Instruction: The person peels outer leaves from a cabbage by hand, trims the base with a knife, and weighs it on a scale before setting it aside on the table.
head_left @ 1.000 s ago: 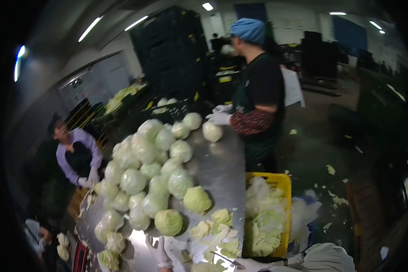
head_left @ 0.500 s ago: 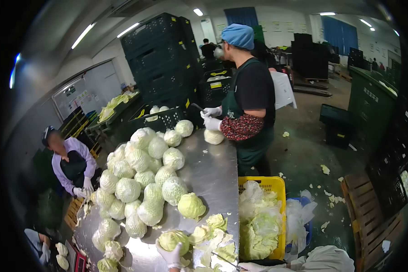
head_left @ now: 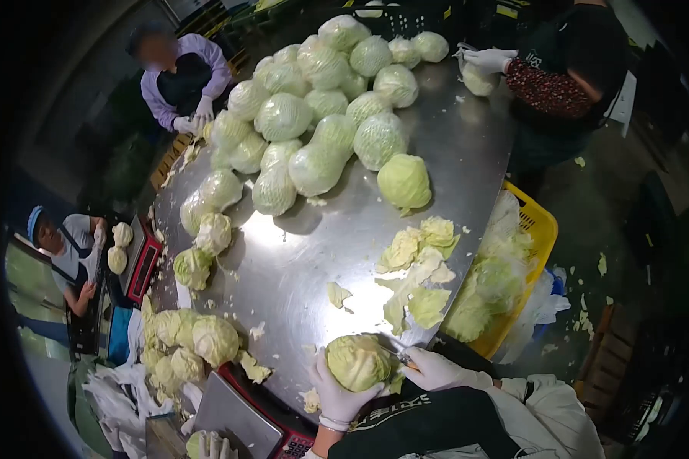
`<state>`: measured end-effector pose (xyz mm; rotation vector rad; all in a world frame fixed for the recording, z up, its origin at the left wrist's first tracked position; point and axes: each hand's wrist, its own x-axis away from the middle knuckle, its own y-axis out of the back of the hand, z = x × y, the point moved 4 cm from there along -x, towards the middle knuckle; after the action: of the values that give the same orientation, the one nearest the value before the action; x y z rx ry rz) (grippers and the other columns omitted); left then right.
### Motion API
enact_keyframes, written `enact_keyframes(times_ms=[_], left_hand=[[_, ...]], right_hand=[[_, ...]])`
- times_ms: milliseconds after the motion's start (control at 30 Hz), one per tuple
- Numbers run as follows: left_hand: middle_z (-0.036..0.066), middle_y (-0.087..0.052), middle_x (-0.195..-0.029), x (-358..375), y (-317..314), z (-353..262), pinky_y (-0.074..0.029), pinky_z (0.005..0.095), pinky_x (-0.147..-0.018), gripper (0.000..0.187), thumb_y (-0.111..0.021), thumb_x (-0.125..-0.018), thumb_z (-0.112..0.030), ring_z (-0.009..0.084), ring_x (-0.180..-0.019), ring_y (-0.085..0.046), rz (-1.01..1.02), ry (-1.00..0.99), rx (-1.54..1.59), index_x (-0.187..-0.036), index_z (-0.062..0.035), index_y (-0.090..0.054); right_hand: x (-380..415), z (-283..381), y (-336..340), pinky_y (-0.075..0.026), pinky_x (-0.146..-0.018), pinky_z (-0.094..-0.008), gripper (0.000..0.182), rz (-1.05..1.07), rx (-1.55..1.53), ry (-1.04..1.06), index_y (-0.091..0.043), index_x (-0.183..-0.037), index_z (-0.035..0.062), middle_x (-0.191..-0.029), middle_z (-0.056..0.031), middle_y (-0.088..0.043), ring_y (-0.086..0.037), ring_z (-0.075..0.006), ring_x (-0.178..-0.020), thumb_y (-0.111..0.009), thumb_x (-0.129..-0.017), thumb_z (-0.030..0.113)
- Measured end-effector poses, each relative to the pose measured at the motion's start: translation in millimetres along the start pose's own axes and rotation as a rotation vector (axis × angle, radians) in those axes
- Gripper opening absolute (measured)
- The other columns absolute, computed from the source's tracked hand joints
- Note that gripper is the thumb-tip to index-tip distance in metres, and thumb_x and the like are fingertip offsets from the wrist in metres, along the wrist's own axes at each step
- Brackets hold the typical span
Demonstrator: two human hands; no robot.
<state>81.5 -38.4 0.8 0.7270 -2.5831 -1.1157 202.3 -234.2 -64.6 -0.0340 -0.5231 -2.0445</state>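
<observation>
The cabbage [head_left: 357, 362] sits at the near side of the steel table [head_left: 279, 287], in front of the apron; whether its weight rests on the metal cannot be told. The left hand [head_left: 344, 396] is clamped on it, cupping it from the left and below. The right hand [head_left: 442, 372] is closed on a knife [head_left: 394, 354], its blade at the cabbage's right side. A good cut here would seem to want short, shallow strokes, the head turned by the left hand and those fingers kept out of the blade's line. Just ahead, loose leaves [head_left: 426, 307] could slide underfoot of the head. The table's right edge runs beside the yellow crate [head_left: 545, 229], while a scale [head_left: 236, 419] hems in the left wrist. The roomiest stretch for moving appears to lie ahead-left, short of the wrapped cabbages [head_left: 283, 117]
</observation>
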Motion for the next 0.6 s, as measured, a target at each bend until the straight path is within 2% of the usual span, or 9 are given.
enact_keyframes(times_ms=[100, 233, 300, 333, 400, 533, 600], left_hand=[[0.024, -0.035, -0.139, -9, -2, -10, -0.036, 0.0478, -0.114, 0.132, -0.102, -0.05, -0.036, 0.0397, -0.131, -0.04, 0.016, -0.011, 0.023, -0.15, 0.0043, -0.027], [0.023, -0.036, -0.138, -14, -6, -13, -0.036, 0.0481, -0.114, 0.13, -0.101, -0.049, -0.034, 0.0395, -0.131, -0.04, 0.045, -0.046, -0.003, -0.149, 0.0048, -0.028], [0.023, -0.037, -0.136, -17, -6, -13, -0.036, 0.0483, -0.113, 0.128, -0.101, -0.049, -0.033, 0.0395, -0.13, -0.04, 0.045, -0.04, 0.009, -0.147, 0.0053, -0.029], [0.023, -0.037, -0.136, -18, -7, -12, -0.036, 0.0483, -0.113, 0.128, -0.101, -0.049, -0.033, 0.0395, -0.13, -0.04, 0.049, -0.039, 0.012, -0.147, 0.0053, -0.029], [0.022, -0.038, -0.136, -18, -9, -11, -0.037, 0.0484, -0.112, 0.126, -0.1, -0.049, -0.032, 0.0394, -0.128, -0.041, 0.036, -0.066, 0.007, -0.147, 0.0052, -0.03], [0.022, -0.04, -0.134, -22, -11, -13, -0.037, 0.0486, -0.112, 0.125, -0.1, -0.049, -0.032, 0.0397, -0.127, -0.042, 0.057, -0.036, 0.001, -0.147, 0.0047, -0.031], [0.022, -0.04, -0.133, -25, -12, -19, -0.038, 0.0478, -0.111, 0.125, -0.099, -0.049, -0.032, 0.0409, -0.126, -0.044, 0.068, -0.027, -0.043, -0.147, 0.0045, -0.031]], right_hand=[[-2, 14, 4, -0.053, -0.066, -0.0465, 0.032, -0.113, 0.145, 0.091, -0.05, -0.118, -0.0012, -0.089, -0.0226, -0.062, -0.066, -0.0409, -0.077, -0.058, -0.099, 0.023], [3, 25, 10, -0.053, -0.061, -0.0422, 0.031, -0.053, 0.212, 0.087, -0.053, -0.113, -0.003, -0.084, -0.0197, -0.059, -0.065, -0.0364, -0.073, -0.059, -0.098, 0.023], [11, 33, 8, -0.051, -0.054, -0.0371, 0.027, -0.095, 0.582, 0.374, -0.055, -0.103, -0.0035, -0.079, -0.0141, -0.053, -0.061, -0.0302, -0.065, -0.061, -0.096, 0.022], [10, 29, 6, -0.051, -0.054, -0.0371, 0.027, -0.094, 0.583, 0.37, -0.055, -0.103, -0.0035, -0.079, -0.0141, -0.053, -0.061, -0.0302, -0.065, -0.061, -0.096, 0.022], [10, 23, 0, -0.049, -0.049, -0.0362, 0.025, -0.125, 0.683, 0.514, -0.049, -0.1, -0.0015, -0.074, -0.0168, -0.055, -0.062, -0.0308, -0.056, -0.063, -0.095, 0.018], [3, 39, 7, -0.049, -0.047, -0.0389, 0.02, -0.154, 0.621, 0.366, -0.049, -0.096, 0.0001, -0.072, -0.0154, -0.057, -0.061, -0.03, -0.052, -0.062, -0.094, 0.016], [-12, 17, 2, -0.052, -0.048, -0.0345, 0.015, -0.2, 0.493, 0.167, -0.054, -0.095, 0.0025, -0.076, -0.0114, -0.059, -0.066, -0.0255, -0.061, -0.062, -0.09, 0.013]])
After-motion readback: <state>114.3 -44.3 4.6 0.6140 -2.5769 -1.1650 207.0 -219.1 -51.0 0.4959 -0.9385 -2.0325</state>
